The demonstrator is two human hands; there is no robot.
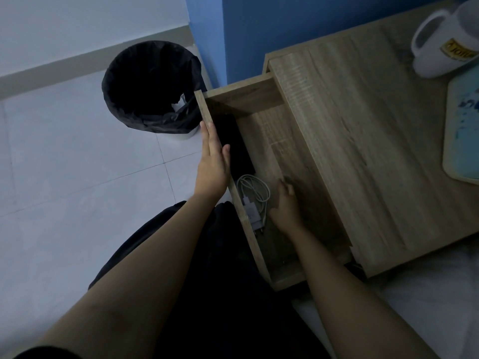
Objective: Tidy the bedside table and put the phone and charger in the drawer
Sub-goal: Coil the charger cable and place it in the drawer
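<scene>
Resting, left hand (213, 161): fingers flat on drawer (207, 110) front
Right hand (285, 206): empty, curled
Done: phone (236, 143), charger (252, 200) inside
Left: closing drawer

At frame centre, the drawer (272, 141) and table (363, 141) show pale oak woodgrain. In the drawer lie a black phone (234, 143) and white charger (252, 200). Upper right: a white mug (445, 45) with yellow logo, and a light-blue splashed tray (461, 130). Upper left: a black-lined bin (153, 86) on pale grey tiles (64, 164); the wall (259, 27) is blue.

Mug (445, 40) and blue item (464, 130) cut off at right edge
</scene>
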